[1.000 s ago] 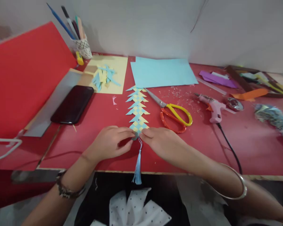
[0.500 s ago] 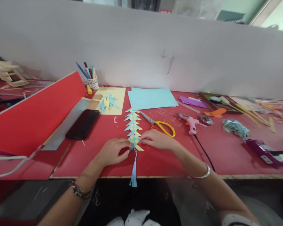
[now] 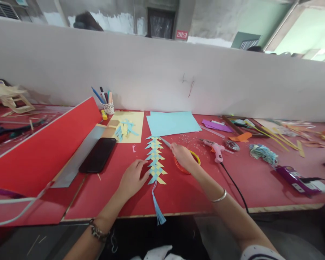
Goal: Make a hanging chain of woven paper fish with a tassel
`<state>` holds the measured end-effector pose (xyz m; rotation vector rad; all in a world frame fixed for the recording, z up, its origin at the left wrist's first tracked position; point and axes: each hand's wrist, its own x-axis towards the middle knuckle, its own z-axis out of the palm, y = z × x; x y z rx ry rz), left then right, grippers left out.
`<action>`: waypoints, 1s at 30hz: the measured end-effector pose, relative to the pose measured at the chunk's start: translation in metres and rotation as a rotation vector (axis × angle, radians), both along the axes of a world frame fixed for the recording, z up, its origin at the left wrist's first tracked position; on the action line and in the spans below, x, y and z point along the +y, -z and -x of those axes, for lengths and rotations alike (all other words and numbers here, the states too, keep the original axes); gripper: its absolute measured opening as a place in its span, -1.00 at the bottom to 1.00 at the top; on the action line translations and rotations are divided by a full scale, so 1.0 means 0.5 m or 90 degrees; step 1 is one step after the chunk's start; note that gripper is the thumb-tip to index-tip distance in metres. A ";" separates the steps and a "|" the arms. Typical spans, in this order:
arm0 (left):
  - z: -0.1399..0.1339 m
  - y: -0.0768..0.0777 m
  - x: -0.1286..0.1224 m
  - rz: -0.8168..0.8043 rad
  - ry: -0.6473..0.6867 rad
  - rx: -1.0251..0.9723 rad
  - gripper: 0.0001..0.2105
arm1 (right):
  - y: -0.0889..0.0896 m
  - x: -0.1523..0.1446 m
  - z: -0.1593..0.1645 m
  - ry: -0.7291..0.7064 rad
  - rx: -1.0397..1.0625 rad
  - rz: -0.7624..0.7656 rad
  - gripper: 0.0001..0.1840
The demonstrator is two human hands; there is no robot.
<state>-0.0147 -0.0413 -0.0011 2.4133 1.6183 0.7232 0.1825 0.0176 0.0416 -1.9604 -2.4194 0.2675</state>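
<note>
A woven paper strip (image 3: 155, 156) in light blue and pale yellow, with pointed ends along both sides, lies lengthwise on the red table. A light blue tassel (image 3: 159, 211) hangs from its near end over the table edge. My left hand (image 3: 132, 177) is at the strip's left side, thumb and fingers apart, their tips at its lower edge. To the right, my right hand (image 3: 182, 156) is closed over the middle of a pair of scissors (image 3: 195, 156). Its blades point toward the strip's far end; the yellow and red handles show partly beneath the hand.
Light blue paper (image 3: 173, 123) and a pale yellow sheet (image 3: 137, 124) with paper scraps lie behind. A black phone (image 3: 98, 155) and a red board (image 3: 51, 144) are at left. At right are a pink glue gun (image 3: 218, 151), its cord, and a purple power strip (image 3: 294, 179).
My right hand has left the strip's lower end and moved right and away onto the scissors. My left hand has opened slightly at the strip. The camera view has tilted up, and the tassel has swung right.
</note>
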 end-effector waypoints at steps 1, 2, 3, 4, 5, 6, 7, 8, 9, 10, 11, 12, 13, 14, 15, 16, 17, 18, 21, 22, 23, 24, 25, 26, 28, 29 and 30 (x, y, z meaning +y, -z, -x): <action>-0.005 -0.003 0.002 0.014 -0.007 0.019 -0.77 | 0.003 -0.004 0.000 -0.004 -0.002 -0.001 -0.73; -0.011 -0.007 0.004 0.024 -0.015 0.040 -0.77 | 0.006 -0.007 0.001 -0.007 -0.005 -0.002 -0.72; -0.017 -0.012 0.005 0.030 -0.028 0.064 -0.77 | 0.010 -0.009 0.001 -0.008 -0.007 -0.003 -0.72; -0.024 -0.017 0.006 0.033 -0.045 0.089 -0.77 | 0.014 -0.010 0.001 -0.008 -0.009 -0.005 -0.72; -0.031 -0.022 0.006 0.034 -0.063 0.115 -0.76 | 0.018 -0.010 0.001 -0.007 -0.013 -0.006 -0.71; -0.039 -0.026 0.005 0.033 -0.080 0.141 -0.75 | 0.021 -0.008 0.001 -0.005 -0.017 -0.006 -0.71; -0.048 -0.029 0.004 0.036 -0.097 0.164 -0.72 | 0.025 -0.006 0.002 -0.003 -0.024 -0.004 -0.71; -0.055 -0.032 0.003 0.045 -0.116 0.180 -0.71 | 0.027 -0.004 0.002 -0.001 -0.032 -0.001 -0.71; -0.063 -0.033 0.002 0.059 -0.133 0.189 -0.69 | 0.028 -0.002 0.002 0.001 -0.040 0.002 -0.71; -0.069 -0.033 0.001 0.076 -0.148 0.193 -0.69 | 0.029 -0.001 0.002 0.002 -0.047 0.004 -0.71; -0.074 -0.033 0.001 0.092 -0.160 0.195 -0.70 | 0.028 -0.001 0.003 0.000 -0.053 0.004 -0.72; -0.077 -0.033 0.000 0.106 -0.167 0.196 -0.71 | 0.027 -0.001 0.003 -0.002 -0.056 0.002 -0.73; -0.079 -0.033 0.000 0.117 -0.170 0.196 -0.72 | 0.025 -0.003 0.003 -0.006 -0.057 -0.001 -0.74; -0.080 -0.033 0.001 0.126 -0.168 0.196 -0.74 | 0.023 -0.006 0.002 -0.008 -0.057 -0.004 -0.75; -0.079 -0.033 0.001 0.135 -0.168 0.194 -0.75 | 0.020 -0.009 0.002 -0.009 -0.056 -0.006 -0.75; -0.078 -0.033 0.001 0.143 -0.167 0.190 -0.76 | 0.018 -0.012 0.001 -0.009 -0.055 -0.007 -0.75; -0.077 -0.034 0.002 0.150 -0.165 0.183 -0.78 | 0.016 -0.014 0.001 -0.007 -0.053 -0.006 -0.74; -0.075 -0.034 0.003 0.159 -0.165 0.172 -0.79 | 0.014 -0.016 0.000 -0.006 -0.051 -0.003 -0.73; -0.074 -0.034 0.006 0.189 -0.176 0.116 -0.84 | 0.011 -0.019 -0.001 0.002 -0.044 0.005 -0.70; -0.075 -0.034 0.007 0.203 -0.181 0.095 -0.85 | 0.010 -0.019 -0.002 0.005 -0.041 0.007 -0.70; -0.078 -0.034 0.009 0.216 -0.186 0.079 -0.87 | 0.009 -0.020 -0.003 0.007 -0.037 0.008 -0.69; -0.081 -0.034 0.011 0.227 -0.187 0.067 -0.88 | 0.008 -0.021 -0.003 0.010 -0.032 0.008 -0.69; -0.086 -0.033 0.012 0.235 -0.185 0.059 -0.87 | 0.007 -0.022 -0.004 0.012 -0.026 0.007 -0.69; -0.091 -0.032 0.013 0.242 -0.182 0.051 -0.85 | 0.006 -0.023 -0.005 0.015 -0.020 0.006 -0.69; -0.103 -0.030 0.013 0.227 -0.180 0.051 -0.75 | 0.006 -0.025 -0.007 0.022 -0.008 0.004 -0.72; -0.108 -0.028 0.013 0.205 -0.183 0.064 -0.68 | 0.007 -0.026 -0.007 0.025 -0.002 0.004 -0.74; -0.113 -0.027 0.013 0.179 -0.190 0.086 -0.63 | 0.008 -0.026 -0.008 0.028 0.004 0.003 -0.76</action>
